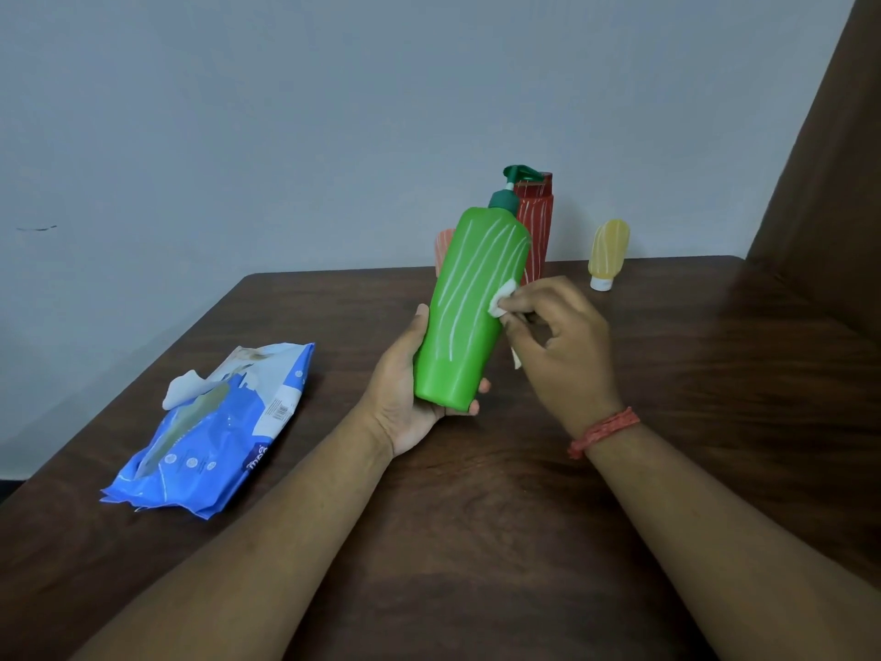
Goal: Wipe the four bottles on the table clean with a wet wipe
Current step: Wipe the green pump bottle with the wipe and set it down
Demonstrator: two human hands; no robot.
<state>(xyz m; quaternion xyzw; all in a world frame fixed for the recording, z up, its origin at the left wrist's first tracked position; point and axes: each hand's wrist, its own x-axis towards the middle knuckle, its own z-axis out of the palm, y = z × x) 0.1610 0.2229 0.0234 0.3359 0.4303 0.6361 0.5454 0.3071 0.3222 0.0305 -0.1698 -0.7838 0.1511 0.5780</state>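
A green pump bottle (465,307) with white streaks down its side is tilted above the table, and my left hand (405,388) grips its base. My right hand (560,345) pinches a small white wet wipe (503,298) and presses it against the bottle's right side. Behind the green bottle stands a red bottle (536,226) with white streaks. A pale orange bottle (442,248) shows only as a sliver at its left. A yellow bottle (608,252) stands cap-down at the far right of the table.
A blue pack of wet wipes (224,431) lies on the dark wooden table (476,517) at the left, with a wipe sticking out of its opening. A grey wall stands behind the table. Something brown rises at the right edge.
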